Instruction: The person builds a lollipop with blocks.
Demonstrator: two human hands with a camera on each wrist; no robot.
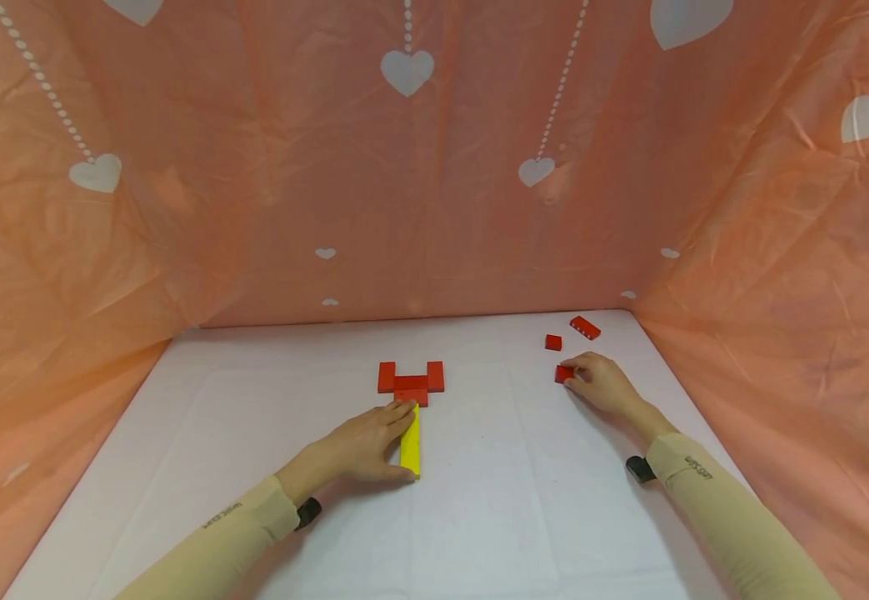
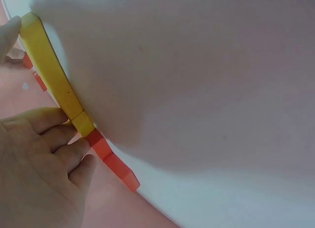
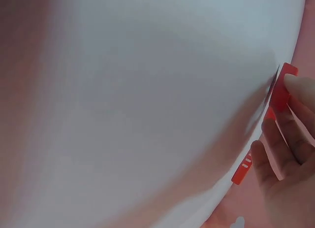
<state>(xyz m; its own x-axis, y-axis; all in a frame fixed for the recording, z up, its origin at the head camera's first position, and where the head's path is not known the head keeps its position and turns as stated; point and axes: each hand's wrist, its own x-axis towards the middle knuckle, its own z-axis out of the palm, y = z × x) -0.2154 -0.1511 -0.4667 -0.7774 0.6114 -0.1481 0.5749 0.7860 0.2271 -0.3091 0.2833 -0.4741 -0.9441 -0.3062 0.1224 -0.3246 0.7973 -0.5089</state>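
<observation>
My left hand (image 1: 367,442) spans a long yellow block (image 1: 410,450), thumb at its near end and fingertips by its far end. In the left wrist view, a short yellow section (image 2: 83,123) continues from the long one, in line with red blocks (image 2: 118,169). Just beyond the fingertips in the head view, several red blocks (image 1: 411,383) form a U-like shape, two of them standing out as side arms. Over to the right, my right hand (image 1: 606,385) pinches a red block (image 3: 281,92) between thumb and fingers.
A small red block (image 1: 553,342) lies just beyond my right hand. Farther back is a longer red block (image 1: 585,327) with white marks on its side. White cloth covers the table (image 1: 479,517), and pink curtains (image 1: 434,208) with white hearts enclose its back and sides.
</observation>
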